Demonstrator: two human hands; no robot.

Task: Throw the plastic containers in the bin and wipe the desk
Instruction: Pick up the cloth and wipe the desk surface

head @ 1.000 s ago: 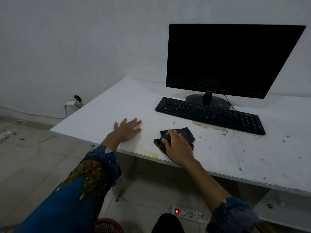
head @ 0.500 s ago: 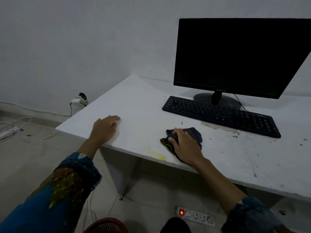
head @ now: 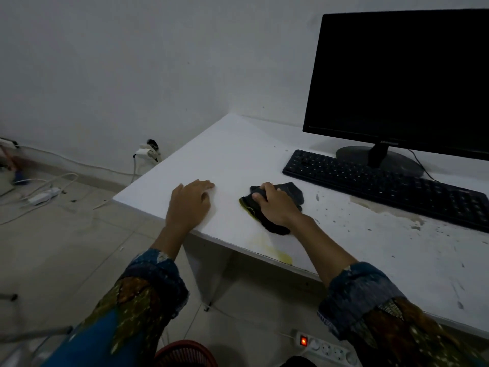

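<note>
The person's right hand (head: pixel 275 205) grips a dark crumpled cloth (head: pixel 291 191), fingers curled over its top and pressing it down on the white desk (head: pixel 238 154), near the front edge. A yellow-green border shows along the left side of the cloth. Just in front of it, at the very edge of the desk, lies a smeared yellow stain (head: pixel 275 251). The left hand (head: pixel 190 205) rests flat on the desk just left of the cloth, palm down, fingers loosely extended and close together, holding nothing; its wrist hangs over the front edge.

Right of the cloth the desk surface is speckled with dark marks and a pale dried patch along the near side of a black keyboard (head: pixel 383 184). Behind the keyboard stands a black monitor (head: pixel 397 83) on a round base, its screen dark.

On the floor below, at the bottom edge of the view between the two patterned sleeves, the red rim of a mesh bin (head: pixel 185 352) shows; its inside cannot be seen. To its right lies a white power strip (head: pixel 326 347) with its switch lit red.
</note>
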